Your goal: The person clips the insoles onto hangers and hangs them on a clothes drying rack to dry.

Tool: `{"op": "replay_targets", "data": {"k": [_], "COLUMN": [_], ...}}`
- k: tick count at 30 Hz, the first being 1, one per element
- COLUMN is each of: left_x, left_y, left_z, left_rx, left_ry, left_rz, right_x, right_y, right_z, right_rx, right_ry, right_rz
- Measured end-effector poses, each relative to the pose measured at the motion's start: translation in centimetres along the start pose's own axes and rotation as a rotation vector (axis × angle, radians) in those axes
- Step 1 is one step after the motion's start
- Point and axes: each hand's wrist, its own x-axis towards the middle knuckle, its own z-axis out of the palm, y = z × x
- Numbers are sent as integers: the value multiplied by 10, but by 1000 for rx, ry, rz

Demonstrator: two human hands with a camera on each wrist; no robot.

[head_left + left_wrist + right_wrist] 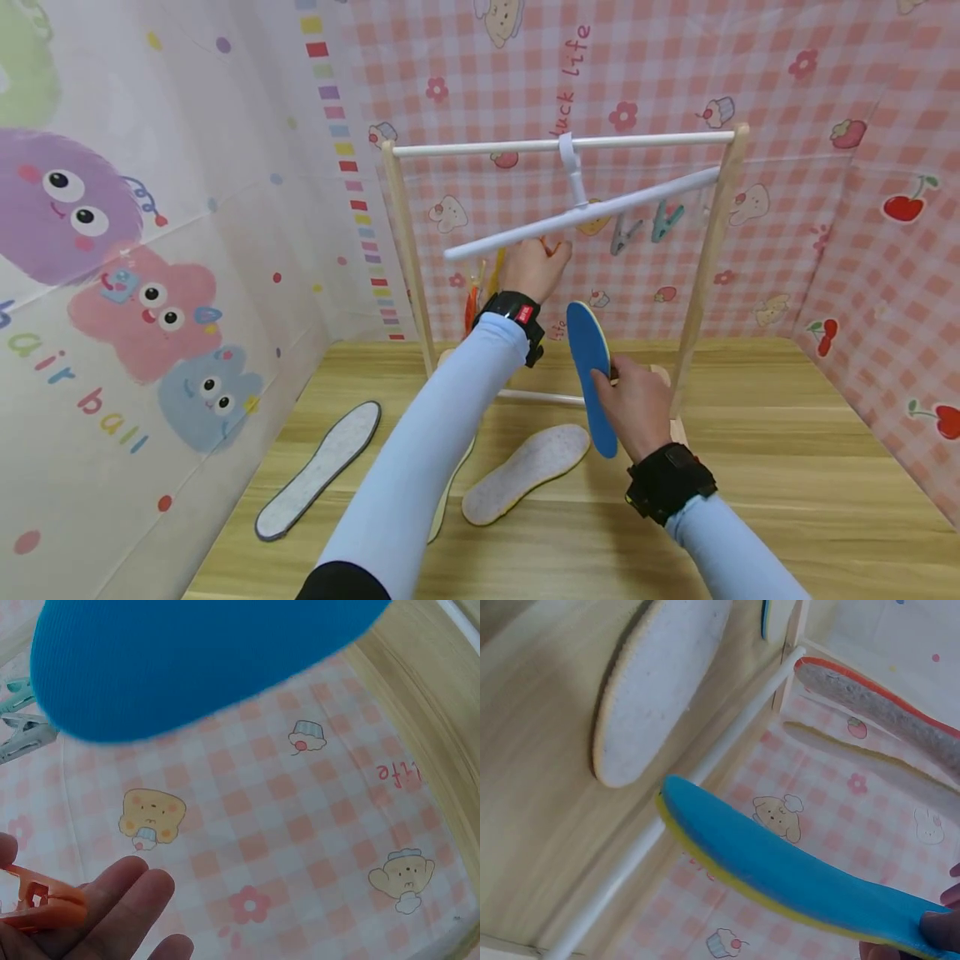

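My right hand (pixel 637 404) grips a blue insole (pixel 591 375) by its edge, holding it upright below the white hanger (pixel 525 229). Its yellow underside edge shows in the right wrist view. Just under the hanger's bar, my left hand (pixel 534 268) pinches an orange clothespin (pixel 52 904) between thumb and fingers. The hanger tilts on the rack's top rod, its left end low. Two more insoles hang at that end: an orange-edged insole (pixel 885 709) and a yellow-edged insole (pixel 877 761). They are mostly hidden by my left arm in the head view.
A grey clothespin (pixel 624 236) and a teal clothespin (pixel 666 222) hang toward the hanger's right side. The wooden rack (pixel 708 267) stands on the table (pixel 795 467). A grey-edged insole (pixel 318 471), a pale insole (pixel 525 475) and another partly hidden insole lie in front.
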Motion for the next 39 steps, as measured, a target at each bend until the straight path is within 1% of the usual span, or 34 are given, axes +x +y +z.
{"op": "replay_targets", "data": {"k": [6,10,12,15,19,24,31,35,37,39], "left_x": [1,2,2,1,-1,-1,-2,-5,-5,-5], "left_y": [3,6,7,9,12,15,14,13,12,11], "left_z": [2,2,1,0,-2,0,1,0,0,0], "left_rx": [-3,-1,-8,-31,-47,-41,-84,-114,-115,-105], "left_ry": [-5,-19,-36,-57,-56,-54,-67,-91,-103,-101], "left_rz": [25,34,35,20,5,4,1,-19,-25,-25], "right_x": [9,14,15,18,21,29,35,34,33,30], "right_y": [-10,-15,-17,-19,-21,-28,-36,-35,-34,-33], "right_z": [7,12,15,16,16,14,15,17,18,19], "right_rx": [-54,-88,-97,-99,-104,-122,-131,-129,-122,-120], "right_ry": [44,86,110,128,147,178,175,166,153,135], "right_rz": [-86,-131,-138,-128,-123,-139,-152,-165,-170,-166]}}
